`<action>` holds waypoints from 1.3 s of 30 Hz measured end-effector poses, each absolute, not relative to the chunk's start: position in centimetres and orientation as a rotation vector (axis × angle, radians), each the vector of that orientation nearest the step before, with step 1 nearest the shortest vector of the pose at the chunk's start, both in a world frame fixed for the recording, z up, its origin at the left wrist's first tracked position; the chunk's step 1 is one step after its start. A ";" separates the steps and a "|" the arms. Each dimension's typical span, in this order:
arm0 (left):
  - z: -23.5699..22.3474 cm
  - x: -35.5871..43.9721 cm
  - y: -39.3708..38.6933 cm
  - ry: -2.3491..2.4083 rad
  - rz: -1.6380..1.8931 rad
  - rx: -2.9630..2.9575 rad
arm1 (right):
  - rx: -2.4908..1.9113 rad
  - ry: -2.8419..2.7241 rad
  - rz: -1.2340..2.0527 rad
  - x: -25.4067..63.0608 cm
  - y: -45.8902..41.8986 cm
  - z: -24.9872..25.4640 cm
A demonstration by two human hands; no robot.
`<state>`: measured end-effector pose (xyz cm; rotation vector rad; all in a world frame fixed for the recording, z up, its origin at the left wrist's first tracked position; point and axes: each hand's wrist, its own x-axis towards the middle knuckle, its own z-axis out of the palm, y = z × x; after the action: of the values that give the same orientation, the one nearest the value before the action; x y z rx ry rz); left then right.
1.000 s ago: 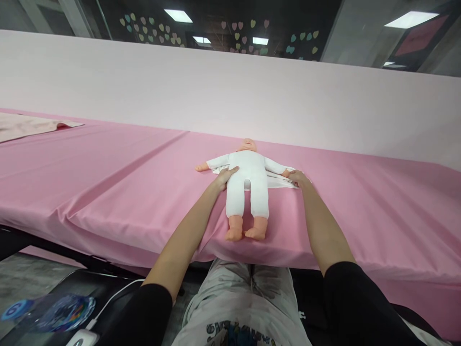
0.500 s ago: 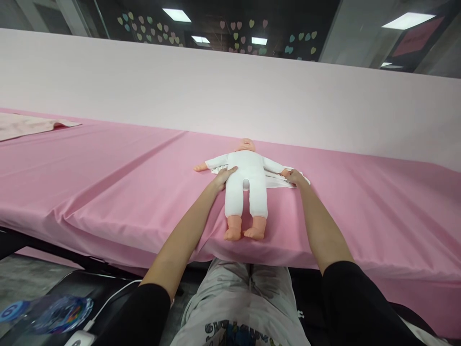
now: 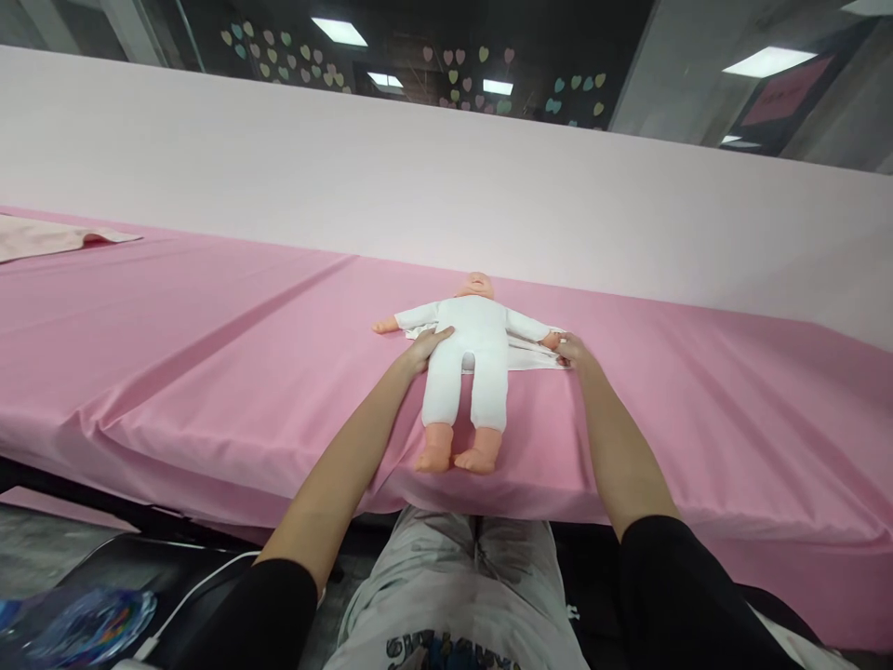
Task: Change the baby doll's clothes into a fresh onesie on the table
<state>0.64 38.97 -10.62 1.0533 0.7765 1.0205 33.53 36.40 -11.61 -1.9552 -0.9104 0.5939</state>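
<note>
Both arms stretch forward: left hand [image 3: 427,348] against the doll's [image 3: 478,326] side, grip unclear, right hand [image 3: 570,351] pinching the white cloth [image 3: 528,356]. Lower left, a clear bottle [image 3: 90,625], contents blurred.

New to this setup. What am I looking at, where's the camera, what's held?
No machine here: a person works bare-handed, and the one view comes from a camera on their head, looking forward and down. A baby doll lies face up on a pink tablecloth, feet toward the person, with a white cloth partly under it. The left hand rests at the doll's waist, thumb across its front. The right hand is at the doll's hand and the white cloth's edge; its exact grip is unclear.
</note>
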 end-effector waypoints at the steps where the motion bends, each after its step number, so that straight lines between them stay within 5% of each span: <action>1: -10.5 0.6 38.8 0.779 1.022 1.056 | -1.947 -0.910 0.617 33.5 36.2 -11.5; 39: -11.3 0.5 39.2 0.722 1.027 1.118 | -2.157 -1.133 0.259 33.6 35.2 -12.3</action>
<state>0.49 39.21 -11.34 1.1183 0.7217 1.0266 33.59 35.24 -12.26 -2.1566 -1.1331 0.2588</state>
